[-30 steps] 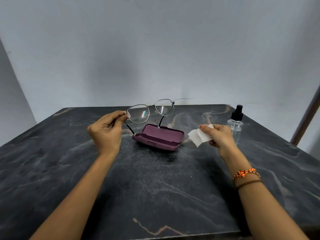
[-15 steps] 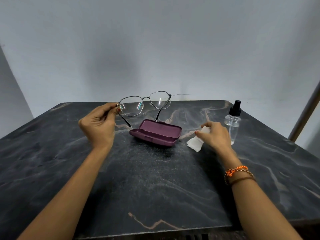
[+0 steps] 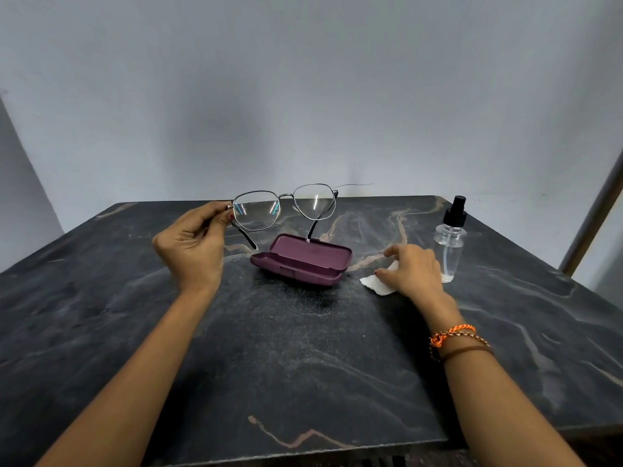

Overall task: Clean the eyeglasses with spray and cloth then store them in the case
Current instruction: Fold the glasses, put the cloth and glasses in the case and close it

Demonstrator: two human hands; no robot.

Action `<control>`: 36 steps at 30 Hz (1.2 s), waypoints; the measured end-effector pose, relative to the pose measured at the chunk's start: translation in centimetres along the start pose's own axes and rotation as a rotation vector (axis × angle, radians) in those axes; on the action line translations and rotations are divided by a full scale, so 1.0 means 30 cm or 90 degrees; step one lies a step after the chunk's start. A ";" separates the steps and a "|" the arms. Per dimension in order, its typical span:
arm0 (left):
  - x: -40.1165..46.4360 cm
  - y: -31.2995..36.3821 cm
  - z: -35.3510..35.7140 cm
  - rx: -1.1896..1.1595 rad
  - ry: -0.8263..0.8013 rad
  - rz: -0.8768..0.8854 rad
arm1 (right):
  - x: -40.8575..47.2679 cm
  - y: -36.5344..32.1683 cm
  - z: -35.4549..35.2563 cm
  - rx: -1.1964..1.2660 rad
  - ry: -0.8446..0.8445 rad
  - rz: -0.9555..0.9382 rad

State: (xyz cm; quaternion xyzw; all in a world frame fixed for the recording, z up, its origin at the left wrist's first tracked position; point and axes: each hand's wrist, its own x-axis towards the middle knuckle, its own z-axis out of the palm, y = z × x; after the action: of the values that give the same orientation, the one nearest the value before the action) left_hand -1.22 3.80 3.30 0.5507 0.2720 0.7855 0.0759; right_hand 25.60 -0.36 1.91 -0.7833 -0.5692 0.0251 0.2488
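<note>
- The left hand (image 3: 194,246) holds the thin metal-framed eyeglasses with clear lenses (image 3: 285,207) up above the desk, its thumb and fingers (image 3: 220,215) pinched together on the frame's left corner by the hinge.
- The eyeglasses are unfolded, lenses upright and facing the person, with both dark temple arms pointing down toward the case; they hang just behind and above it.
- The open maroon hard-shell glasses case (image 3: 301,262) lies on the dark marble-patterned desk (image 3: 303,348) between the two hands, lid tipped back.
- The right hand (image 3: 413,269) rests palm-down on the small white crumpled cleaning cloth (image 3: 377,284), fingers loosely spread and not closed around it; the cloth lies on the desk just right of the case.
- The clear plastic spray bottle with a black pump top (image 3: 451,242) stands upright just beside the right hand, on its far right.
- Orange and brown braided bracelets (image 3: 455,340) circle the right wrist.
</note>
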 end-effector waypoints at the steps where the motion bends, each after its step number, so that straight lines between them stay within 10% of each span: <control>1: 0.001 0.000 0.000 -0.004 0.004 0.002 | 0.003 -0.001 0.002 0.014 0.026 -0.013; 11: 0.000 0.034 0.007 -0.010 -0.002 0.060 | -0.048 -0.109 -0.016 0.463 0.251 -0.207; 17: -0.017 0.071 0.013 0.001 -0.053 0.110 | -0.069 -0.168 -0.017 0.839 0.121 -0.160; 36: -0.040 0.097 0.024 0.074 -0.115 0.183 | -0.097 -0.200 -0.034 1.218 -0.059 -0.053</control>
State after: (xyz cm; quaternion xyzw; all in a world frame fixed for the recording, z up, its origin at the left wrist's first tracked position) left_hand 0.43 1.09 3.97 0.6556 0.2276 0.7186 -0.0449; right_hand 19.63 -1.98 4.62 -0.2258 -0.3440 0.5014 0.7611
